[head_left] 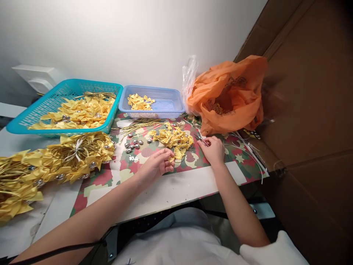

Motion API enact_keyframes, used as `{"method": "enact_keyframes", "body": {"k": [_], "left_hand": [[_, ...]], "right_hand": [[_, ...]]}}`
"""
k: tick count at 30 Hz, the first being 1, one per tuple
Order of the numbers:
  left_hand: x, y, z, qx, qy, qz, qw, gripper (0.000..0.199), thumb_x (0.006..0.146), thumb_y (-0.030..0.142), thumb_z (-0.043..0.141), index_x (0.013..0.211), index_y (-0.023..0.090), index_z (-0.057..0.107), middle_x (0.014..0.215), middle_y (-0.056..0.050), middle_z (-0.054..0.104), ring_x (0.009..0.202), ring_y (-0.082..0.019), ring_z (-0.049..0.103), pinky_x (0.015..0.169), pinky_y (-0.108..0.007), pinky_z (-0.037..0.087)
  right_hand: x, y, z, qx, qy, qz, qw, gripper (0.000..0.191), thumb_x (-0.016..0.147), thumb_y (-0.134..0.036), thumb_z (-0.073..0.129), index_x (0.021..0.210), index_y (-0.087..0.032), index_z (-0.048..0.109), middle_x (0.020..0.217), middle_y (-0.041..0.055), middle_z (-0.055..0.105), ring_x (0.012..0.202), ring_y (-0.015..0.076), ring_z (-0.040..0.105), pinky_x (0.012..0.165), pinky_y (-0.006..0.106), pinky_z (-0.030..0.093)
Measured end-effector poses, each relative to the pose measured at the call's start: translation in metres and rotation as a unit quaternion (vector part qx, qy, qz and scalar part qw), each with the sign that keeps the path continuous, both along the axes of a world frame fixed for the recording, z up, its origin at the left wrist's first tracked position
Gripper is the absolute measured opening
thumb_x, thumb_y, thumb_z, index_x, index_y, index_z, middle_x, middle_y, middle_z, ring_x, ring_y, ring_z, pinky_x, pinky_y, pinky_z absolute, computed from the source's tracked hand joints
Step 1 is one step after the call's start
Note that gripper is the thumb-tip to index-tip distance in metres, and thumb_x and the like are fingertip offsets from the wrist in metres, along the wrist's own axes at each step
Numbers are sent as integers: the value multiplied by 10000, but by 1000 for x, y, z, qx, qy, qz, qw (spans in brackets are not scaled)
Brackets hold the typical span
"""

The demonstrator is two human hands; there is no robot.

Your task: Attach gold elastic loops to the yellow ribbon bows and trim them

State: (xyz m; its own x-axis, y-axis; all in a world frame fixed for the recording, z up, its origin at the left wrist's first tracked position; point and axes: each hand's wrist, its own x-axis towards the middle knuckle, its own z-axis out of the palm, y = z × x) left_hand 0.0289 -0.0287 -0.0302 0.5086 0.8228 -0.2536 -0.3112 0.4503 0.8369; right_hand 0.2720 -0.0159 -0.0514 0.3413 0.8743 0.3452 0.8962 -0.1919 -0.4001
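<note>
My left hand (161, 162) is closed on a yellow ribbon bow (171, 159) at the near edge of the bow pile. My right hand (213, 149) is closed around small scissors (202, 140), whose tips point up and left toward the pile. Between and beyond the hands lies a loose pile of yellow bows (173, 138) on the camouflage-patterned cloth. Several silver bells (135, 143) are scattered left of that pile. Gold cords (143, 125) lie behind the bells, in front of the blue basket.
A teal basket (117, 106) and a smaller blue basket (168, 115) hold yellow bows. Bundled bows with gold cords (63, 154) lie at left. An orange bag (234, 117) stands at the back right beside clear plastic (189, 79). Cardboard (311, 110) rises at right.
</note>
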Motion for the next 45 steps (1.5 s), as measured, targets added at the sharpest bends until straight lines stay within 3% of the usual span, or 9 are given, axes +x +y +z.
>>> {"method": "enact_keyframes", "body": {"k": [4,8,14,18,21,25,30,35,45], "left_hand": [[-7,-1,6,162,108,76,978,238,807,327,680,618,184,645,720,1,438,688,-148,435,646,-263,407],[-18,3,18,394,266,173,863,231,757,256,638,534,198,611,748,-8,423,737,-179,426,710,-312,373],[-30,23,28,238,221,62,944,282,631,246,658,426,201,469,500,9,449,548,-140,392,536,-281,287],[-32,29,29,174,155,82,969,308,666,375,588,441,203,466,510,-16,484,528,-133,421,494,-268,325],[-30,28,28,133,114,112,978,244,687,416,608,657,175,638,556,4,527,468,-95,356,465,-252,328],[-24,22,20,98,94,126,983,459,683,350,766,1099,166,702,704,1,644,485,-62,384,480,-217,358],[-17,13,8,151,100,66,981,573,728,340,810,1259,209,641,848,-16,653,597,-86,523,445,-175,397],[-11,5,3,161,101,34,981,515,763,294,802,1249,239,641,914,-22,657,614,-96,588,481,-197,510],[-6,0,1,171,13,94,981,361,769,166,794,1111,253,718,887,-12,711,791,-129,682,664,-211,584]], "right_hand": [[-2,1,1,14,0,8,1000,145,789,-318,729,816,-176,730,886,92,685,853,261,565,729,355,375],[-11,-3,12,49,0,63,997,74,831,-234,663,849,-180,710,944,89,682,926,252,570,805,361,392],[-40,-14,30,-61,-84,439,892,139,847,-293,711,762,-194,661,856,30,674,900,215,549,872,386,347],[-52,-11,39,-133,-94,458,874,198,958,-196,535,768,-169,579,899,61,647,928,217,510,904,432,336],[-51,-2,49,-163,119,469,860,217,997,-262,454,799,-191,510,858,31,593,819,173,497,814,364,400],[-53,11,53,-188,450,460,742,325,981,-529,447,878,-221,450,852,8,581,675,126,473,627,274,399],[-68,14,39,-160,599,465,632,404,896,-607,575,861,-231,431,731,-31,498,622,114,408,562,249,332],[-72,8,28,-106,621,466,622,342,930,-548,567,863,-236,444,710,-37,425,637,124,392,603,267,351],[-70,-9,29,-39,566,510,647,202,1012,-397,474,885,-239,470,834,-7,428,753,139,422,701,287,382]]}}
